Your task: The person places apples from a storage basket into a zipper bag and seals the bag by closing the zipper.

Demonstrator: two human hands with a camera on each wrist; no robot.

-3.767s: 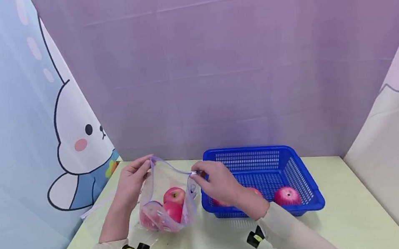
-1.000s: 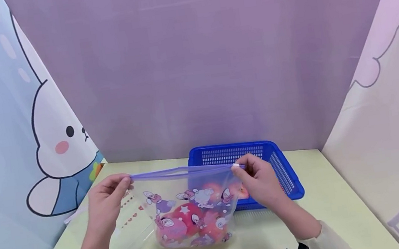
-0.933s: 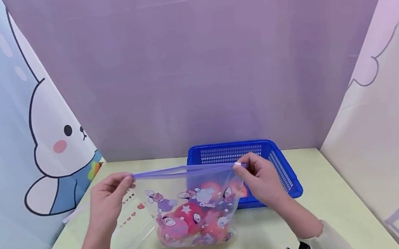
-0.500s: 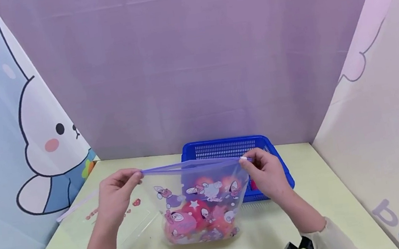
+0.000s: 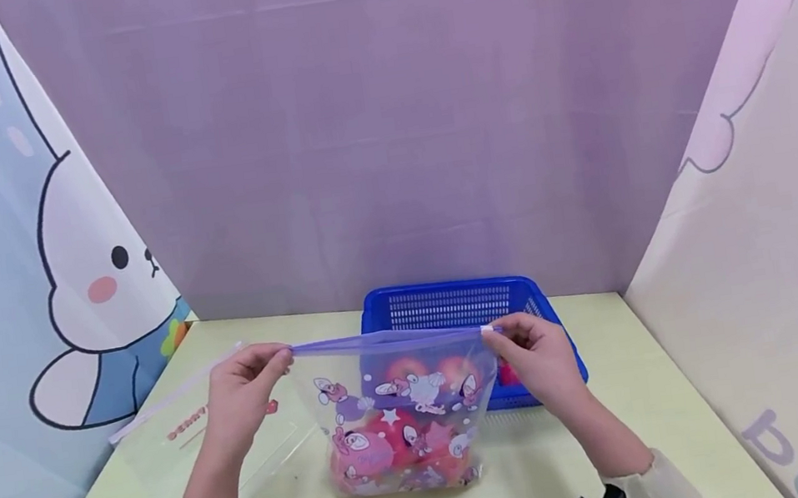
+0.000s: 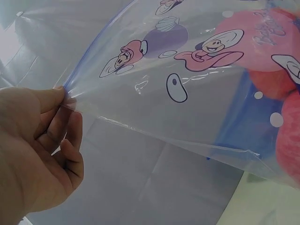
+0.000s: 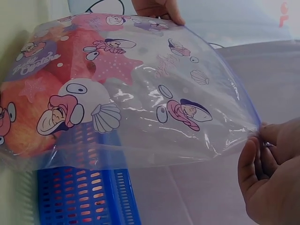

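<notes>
A clear zip bag point(image 5: 341, 383) with a purple top edge and printed cartoon figures stands upright on the table in the head view. Several red apples point(image 5: 393, 435) sit in its lower part, partly covered by the print. My left hand point(image 5: 247, 391) pinches the bag's top left corner between thumb and fingers. At the top right corner my right hand point(image 5: 538, 357) pinches the edge, next to a white slider point(image 5: 486, 329). The top edge is stretched nearly straight between both hands. Both wrist views show the corners pinched, with the left hand point(image 6: 42, 140) and the right hand point(image 7: 272, 168).
Behind the bag stands a blue plastic basket point(image 5: 449, 284) with red apples in it, partly hidden by the bag and right hand. Another clear bag point(image 5: 160, 449) with red print lies flat on the left of the table. Fabric walls enclose the back and sides.
Earlier my hands were closer together and the bag's mouth gaped over the apples. Now they are apart, with the top edge stretched and the printed side facing me. The last second shows only slight shifts.
</notes>
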